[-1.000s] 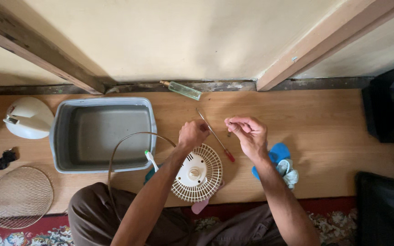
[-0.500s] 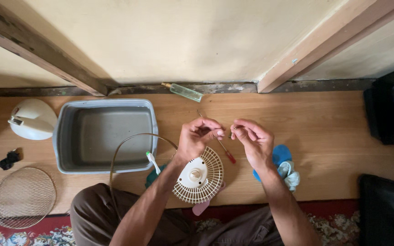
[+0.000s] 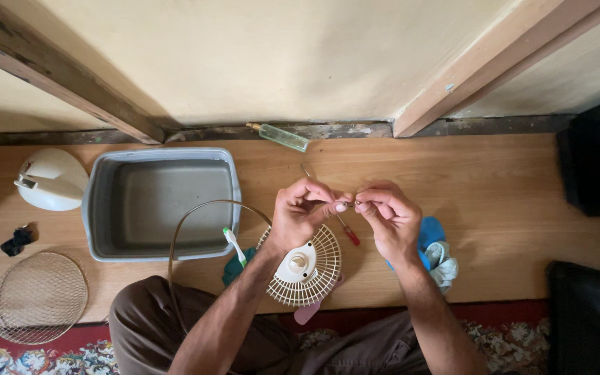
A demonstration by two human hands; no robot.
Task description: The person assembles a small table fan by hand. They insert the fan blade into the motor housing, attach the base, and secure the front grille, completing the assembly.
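My left hand and my right hand meet fingertip to fingertip above the wooden floor, pinching a tiny dark part between them, too small to identify. Just beneath them lies a thin screwdriver with a red handle. A cream round fan grille sits below my left wrist, with a white and green toothbrush beside it. A blue cloth and a pale rag lie under my right wrist.
A grey plastic tub stands to the left, a thin wire hoop arching over its corner. A white fan housing, a round wire guard and a black scrap lie far left. A small clear bottle rests by the wall. Dark equipment stands right.
My left hand lifted from the fan grille and moved right to meet my right hand. Both hands now pinch the small part together.
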